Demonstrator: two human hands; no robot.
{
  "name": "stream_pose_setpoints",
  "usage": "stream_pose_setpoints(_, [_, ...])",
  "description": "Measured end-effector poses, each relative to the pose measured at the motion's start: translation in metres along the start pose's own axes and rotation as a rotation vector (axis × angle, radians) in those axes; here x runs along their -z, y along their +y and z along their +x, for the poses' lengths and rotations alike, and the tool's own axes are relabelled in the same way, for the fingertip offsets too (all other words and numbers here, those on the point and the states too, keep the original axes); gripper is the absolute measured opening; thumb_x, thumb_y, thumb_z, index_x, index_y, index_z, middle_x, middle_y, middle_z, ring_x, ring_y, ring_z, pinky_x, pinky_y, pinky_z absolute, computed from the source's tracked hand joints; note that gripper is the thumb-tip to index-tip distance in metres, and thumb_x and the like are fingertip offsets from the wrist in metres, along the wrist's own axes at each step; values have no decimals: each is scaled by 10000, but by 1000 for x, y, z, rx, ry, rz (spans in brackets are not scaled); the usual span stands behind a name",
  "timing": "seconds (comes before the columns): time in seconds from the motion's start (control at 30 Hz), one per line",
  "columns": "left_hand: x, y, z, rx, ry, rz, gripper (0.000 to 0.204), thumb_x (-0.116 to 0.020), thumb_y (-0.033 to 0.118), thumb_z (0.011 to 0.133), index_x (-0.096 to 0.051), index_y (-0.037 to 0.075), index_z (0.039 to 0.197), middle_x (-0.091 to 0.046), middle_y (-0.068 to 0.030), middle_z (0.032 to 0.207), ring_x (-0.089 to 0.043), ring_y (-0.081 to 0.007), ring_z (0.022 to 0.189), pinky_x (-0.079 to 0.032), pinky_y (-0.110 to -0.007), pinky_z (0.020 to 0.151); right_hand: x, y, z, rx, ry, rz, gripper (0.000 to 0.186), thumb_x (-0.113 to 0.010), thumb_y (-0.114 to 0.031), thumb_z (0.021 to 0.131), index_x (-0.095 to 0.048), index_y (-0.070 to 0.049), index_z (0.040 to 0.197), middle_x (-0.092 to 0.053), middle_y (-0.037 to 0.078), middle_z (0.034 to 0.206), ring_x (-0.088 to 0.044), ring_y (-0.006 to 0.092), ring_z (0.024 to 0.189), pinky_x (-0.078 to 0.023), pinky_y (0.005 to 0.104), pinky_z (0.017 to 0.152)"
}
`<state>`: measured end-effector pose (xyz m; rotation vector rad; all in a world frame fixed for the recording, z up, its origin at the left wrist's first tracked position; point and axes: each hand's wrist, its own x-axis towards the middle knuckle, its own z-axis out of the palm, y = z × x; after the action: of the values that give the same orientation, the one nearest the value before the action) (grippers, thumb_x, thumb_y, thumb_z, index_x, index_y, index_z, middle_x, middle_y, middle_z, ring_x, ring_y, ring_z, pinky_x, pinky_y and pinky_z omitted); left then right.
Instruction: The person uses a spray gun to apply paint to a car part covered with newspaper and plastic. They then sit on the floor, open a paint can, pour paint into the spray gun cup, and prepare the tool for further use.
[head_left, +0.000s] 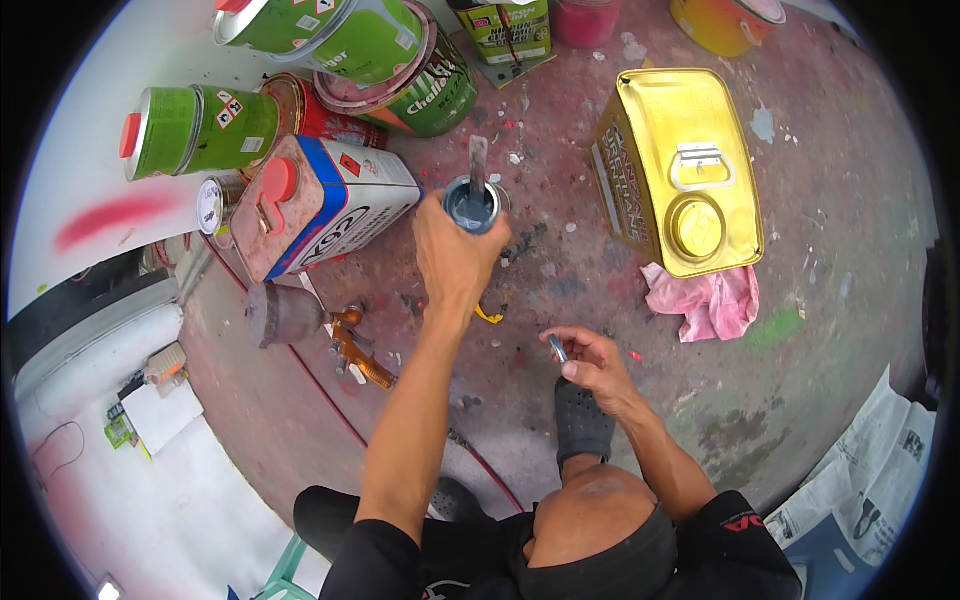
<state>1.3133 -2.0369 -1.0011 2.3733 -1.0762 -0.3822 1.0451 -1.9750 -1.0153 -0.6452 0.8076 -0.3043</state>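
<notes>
My left hand (462, 262) is wrapped round a small open can (492, 222) that stands on the stained floor. Dark blue-grey paint (470, 208) shows inside it. A flat stirring stick (478, 160) stands up out of the can at its far side. Nearer to me and to the right, my right hand (598, 372) pinches a small, thin piece of shiny metal (558, 348). Its exact kind is too small to make out. Above my right knee and a dark clog (583, 420), this hand is well apart from the can.
Left of the can stands a white and blue rectangular tin (345, 215) with a red cap. A spray gun (358, 350) lies nearby, beside a red hose (325, 402). Green paint cans (425, 95) are stacked behind. A gold tin (690, 110) stands right, by a pink-stained cloth (715, 305).
</notes>
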Motion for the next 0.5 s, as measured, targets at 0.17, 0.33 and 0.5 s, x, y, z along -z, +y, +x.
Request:
stream_pose_setpoints(0.17, [2, -3, -37, 41, -13, -19, 818, -986, 393, 815, -605, -70, 1372, -689, -272, 1301, -677, -429, 1252, -532, -505, 1083, 5, -2, -3, 55, 100, -27, 771, -863, -488, 876, -714, -25, 1475, -701, 27, 1252, -658, 153, 1153, -500, 333, 1057])
stream_pose_setpoints(0.33, [14, 0, -24, -140, -47, 215, 981, -1015, 480, 782, -569, -47, 1479, -677, -281, 1306, -665, -446, 1220, -534, -494, 1077, 5, -8, -1, 132, 132, -2, 740, -858, -410, 893, -688, -37, 1508, -690, 41, 1249, -646, 151, 1149, -501, 321, 1039])
stream_pose_setpoints(0.5, [27, 24, 16, -385, -84, 110, 643, -911, 462, 916, -724, 48, 1371, -705, -219, 1223, -674, -380, 1144, -542, -476, 974, 2, -9, 2, 158, 113, -68, 760, -853, -419, 900, -653, -44, 1530, -708, 68, 1285, -655, 163, 1157, -508, 332, 1042])
